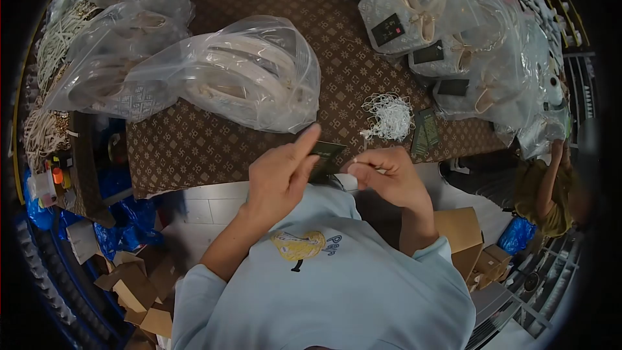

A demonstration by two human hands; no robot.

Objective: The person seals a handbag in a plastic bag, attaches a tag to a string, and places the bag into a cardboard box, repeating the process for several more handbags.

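My left hand (pixel 282 178) holds a dark green hang tag (pixel 329 150) over the table's front edge, gripped between thumb and fingers. Just right of it, my right hand (pixel 392 178) is closed in a pinch; a small whitish bit, looking like string, shows at its fingertips. Beyond my right hand lies a tangled pile of white strings (pixel 389 116). Several more dark green tags (pixel 425 132) rest beside that pile. A clear plastic bag (pixel 259 71) with pale beige shoes in it sits on the table beyond my left hand.
A brown patterned cloth (pixel 188 149) covers the table. Bagged shoes (pixel 414 13) with dark tags crowd the right side, and more bags (pixel 129 45) stand at left. Cardboard boxes (pixel 139 291) are on the floor. Another person (pixel 547 188) is at the far right.
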